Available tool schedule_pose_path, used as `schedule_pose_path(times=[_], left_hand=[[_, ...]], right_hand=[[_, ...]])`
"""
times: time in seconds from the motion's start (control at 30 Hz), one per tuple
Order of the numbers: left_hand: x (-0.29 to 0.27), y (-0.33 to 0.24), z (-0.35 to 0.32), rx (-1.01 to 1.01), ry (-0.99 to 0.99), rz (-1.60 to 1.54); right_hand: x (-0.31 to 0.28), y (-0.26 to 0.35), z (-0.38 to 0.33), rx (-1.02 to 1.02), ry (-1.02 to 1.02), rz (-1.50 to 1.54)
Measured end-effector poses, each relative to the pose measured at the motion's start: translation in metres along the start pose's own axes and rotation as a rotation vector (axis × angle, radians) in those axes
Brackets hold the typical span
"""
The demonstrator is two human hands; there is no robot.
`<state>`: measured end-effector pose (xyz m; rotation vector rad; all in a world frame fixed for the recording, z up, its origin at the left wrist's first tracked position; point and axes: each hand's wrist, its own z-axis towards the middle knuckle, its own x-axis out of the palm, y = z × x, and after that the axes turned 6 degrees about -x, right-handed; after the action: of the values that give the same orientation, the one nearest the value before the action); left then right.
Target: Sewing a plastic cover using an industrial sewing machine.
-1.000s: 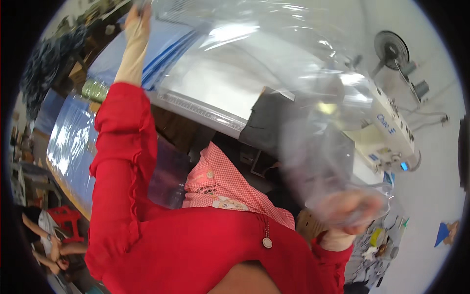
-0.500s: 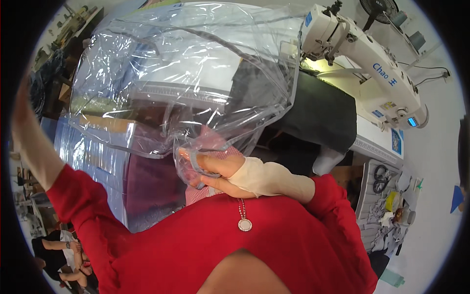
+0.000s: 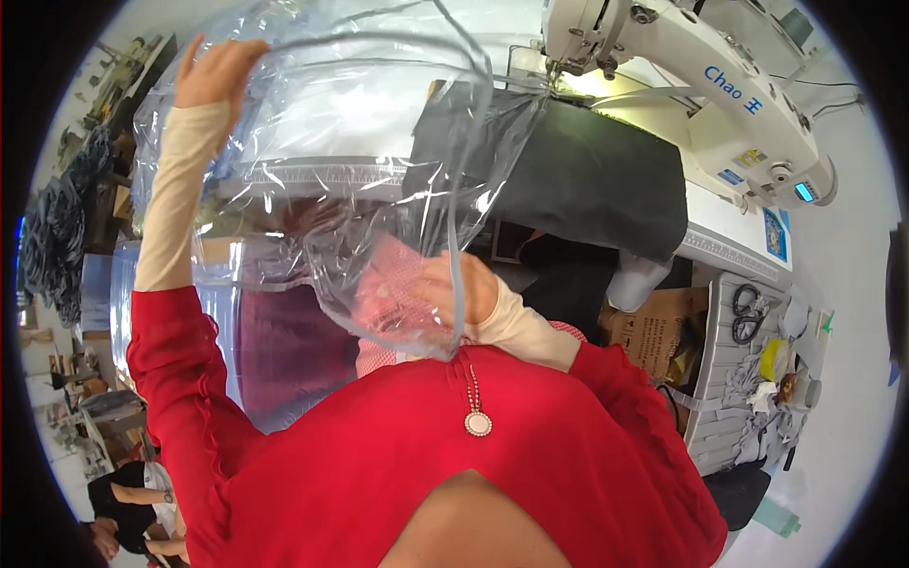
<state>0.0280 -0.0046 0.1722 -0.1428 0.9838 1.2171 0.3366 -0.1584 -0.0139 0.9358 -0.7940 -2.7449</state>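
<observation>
Clear plastic cover point(image 3: 350, 194) overhangs the sewing table's point(image 3: 729, 254) front edge; likely light, slippery: grasp grey binding point(image 3: 454, 204). Left hand point(image 3: 218, 76), right hand point(image 3: 469, 292) at cover; cannot tell whether gripping.

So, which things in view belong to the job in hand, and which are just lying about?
In the job:
clear plastic with grey edging, at the left hand and right hand
sewing machine, probably: the plastic runs up to its needle area

Apparently lying about:
black-handled scissors
grey cloth scraps
cardboard
</observation>
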Motion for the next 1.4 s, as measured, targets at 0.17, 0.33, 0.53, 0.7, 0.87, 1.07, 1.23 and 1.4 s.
schedule_pose_path(times=[0.17,0.33,0.53,0.7,0.87,1.07,1.23,1.4], left_hand=[[-0.01,0.041,-0.006,-0.012,0.023,0.222],[0.042,0.007,-0.002,-0.032,0.652,0.251],[0.116,-0.004,-0.01,-0.284,1.516,0.47],[0.076,-0.036,0.042,-0.485,1.276,0.299],[0.079,-0.026,0.012,-0.443,1.243,0.255],[0.072,-0.027,-0.013,-0.349,1.125,0.332],[0.016,-0.137,0.058,-0.135,0.513,-0.16],[0.099,-0.211,0.087,0.27,0.227,-0.616]], right_hand=[[-0.004,0.007,-0.004,-0.014,-0.229,-0.276],[-0.037,0.033,0.001,-0.068,-0.157,-0.18],[-0.054,0.04,-0.006,0.007,-0.14,-0.052],[-0.035,0.021,-0.02,1.107,-0.894,1.439],[-0.023,0.013,-0.013,0.883,-0.741,1.778],[-0.024,0.037,-0.027,1.112,-0.737,0.974],[-0.023,0.04,-0.031,1.148,-0.622,0.7],[-0.027,0.043,-0.025,1.129,-0.576,0.698]])
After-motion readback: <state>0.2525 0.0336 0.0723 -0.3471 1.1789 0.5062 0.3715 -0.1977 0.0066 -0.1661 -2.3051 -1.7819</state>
